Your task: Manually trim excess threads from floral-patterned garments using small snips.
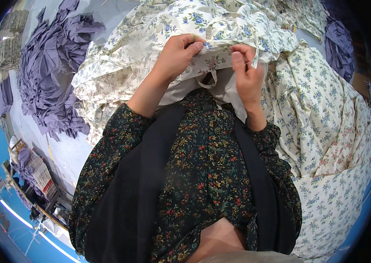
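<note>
A large heap of white floral fabric (196, 26), printed with blue and pink flowers, lies in front of me. My left hand (177, 56) pinches the fabric's folded edge between thumb and fingers. To the right of it, my right hand (249, 79) is raised with its fingers curled towards the thumb, close to the same edge. A narrow white fabric strip (256, 52) hangs down by these fingertips. Whatever the right fingers hold is too small to make out. Below the edge, between my hands, a loop of narrow fabric (207, 82) dangles near my chest.
Crumpled purple fabric (54, 74) covers much of the table (28, 103) at left. More floral cloth (325, 127) drapes down on the right, with a purple bundle (339, 48) beyond. Stacked grey-beige cloth (8, 44) sits far left; a loaded rack (36, 175) stands lower left.
</note>
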### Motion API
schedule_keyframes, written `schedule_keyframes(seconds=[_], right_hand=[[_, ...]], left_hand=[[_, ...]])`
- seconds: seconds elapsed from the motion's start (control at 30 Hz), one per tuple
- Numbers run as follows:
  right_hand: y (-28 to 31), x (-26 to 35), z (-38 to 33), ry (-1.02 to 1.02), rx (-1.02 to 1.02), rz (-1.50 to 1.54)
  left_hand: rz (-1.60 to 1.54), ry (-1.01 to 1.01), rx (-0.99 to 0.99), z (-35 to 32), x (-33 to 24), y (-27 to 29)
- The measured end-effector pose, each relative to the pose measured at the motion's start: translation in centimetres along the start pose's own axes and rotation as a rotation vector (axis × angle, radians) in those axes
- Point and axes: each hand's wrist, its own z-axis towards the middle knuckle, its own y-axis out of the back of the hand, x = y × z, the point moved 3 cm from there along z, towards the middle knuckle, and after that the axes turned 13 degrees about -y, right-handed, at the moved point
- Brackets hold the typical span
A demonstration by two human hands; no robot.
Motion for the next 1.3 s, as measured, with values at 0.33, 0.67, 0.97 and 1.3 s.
schedule_keyframes(seconds=[0.33,0.67,0.97,1.3], right_hand=[[-2.9,2.2,-0.2,0.340,-0.158,-0.608],[-2.2,2.3,-0.3,0.427,-0.205,-0.668],[-1.3,0.5,-0.5,0.136,-0.151,-0.369],[-1.8,-0.1,-0.7,0.156,-0.184,-0.376]], left_hand=[[0.036,0.001,-0.001,-0.2,-0.4,-0.2],[0.040,-0.014,-0.004,-0.2,0.1,-0.8],[0.013,-0.002,0.001,-0.5,0.3,-1.0],[-0.009,-0.019,-0.031,-0.6,-0.3,-1.3]])
